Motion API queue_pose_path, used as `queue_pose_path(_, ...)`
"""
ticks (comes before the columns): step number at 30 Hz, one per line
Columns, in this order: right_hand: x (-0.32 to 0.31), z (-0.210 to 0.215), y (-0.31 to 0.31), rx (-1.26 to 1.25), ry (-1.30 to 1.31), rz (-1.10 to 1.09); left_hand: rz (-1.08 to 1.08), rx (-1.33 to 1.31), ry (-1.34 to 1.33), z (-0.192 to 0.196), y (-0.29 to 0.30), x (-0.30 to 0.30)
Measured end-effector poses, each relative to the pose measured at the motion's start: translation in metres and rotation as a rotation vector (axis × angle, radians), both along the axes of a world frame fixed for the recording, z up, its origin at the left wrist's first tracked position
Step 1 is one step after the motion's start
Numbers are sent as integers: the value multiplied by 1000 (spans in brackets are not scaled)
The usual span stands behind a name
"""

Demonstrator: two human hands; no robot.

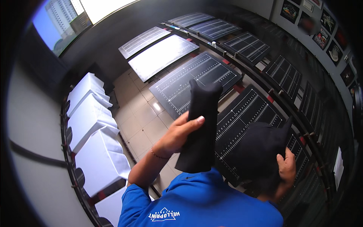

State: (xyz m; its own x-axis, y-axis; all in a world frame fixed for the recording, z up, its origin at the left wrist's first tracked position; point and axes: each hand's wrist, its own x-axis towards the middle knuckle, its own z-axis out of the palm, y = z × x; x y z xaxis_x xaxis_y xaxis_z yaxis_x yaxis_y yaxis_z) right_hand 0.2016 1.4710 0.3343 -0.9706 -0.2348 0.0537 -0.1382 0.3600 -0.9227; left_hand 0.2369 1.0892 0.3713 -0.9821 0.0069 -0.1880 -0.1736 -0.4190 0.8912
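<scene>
Two bare hands at black fabric, above dark boards ruled in white, set out along a black rail [245, 70]. Left hand [181, 133]: fingers closed round a black cloth [202, 140], thumb laid over the front. Cloth long, narrow and upright, dipped between two points at the top, lower end just before the collar of the blue shirt [204, 198]. Held in front of the middle board [181, 85], hiding part of its near edge, right corner left showing. Bracelet [159, 155] round the left wrist.

Right hand [287, 166]: fingers bent, tips upward, touching the outer side of a black bundle [255, 147]; cannot tell whether gripping. Bundle across the right part of the near board [236, 117], far corner and left edge left showing; one pointed flap raised near the right corner. Cannot tell whether lying on the board or held above it. Cannot tell one garment from two, either.

Beyond the rail, more ruled boards [247, 45]. Past the middle board's far edge, a pale board [162, 56], bright with glare. Across the tiled floor [130, 132], white cloths [100, 159] draped in a row, loose edges toward the floor. Pictures [289, 11] on the wall.
</scene>
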Motion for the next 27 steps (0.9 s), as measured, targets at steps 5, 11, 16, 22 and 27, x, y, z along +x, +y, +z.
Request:
queue_pose_path(5,-93,-28,-106,814,-60,-44,-45,-126,-14,-13,-154,-141)
queue_pose_path(11,-164,-141,-237,600,-427,43,-304,-796,-103,-217,-382,-274)
queue_pose_path(16,-169,-215,-319,207,-497,-247,-86,-1201,128,-324,-394,-287)
queue_pose_path(22,-202,-262,-449,262,-658,-556,-567,-810,240,-281,-313,-281)
queue_pose_path(27,-226,-278,-509,210,-342,-735,-704,-446,76,-293,-300,-317)
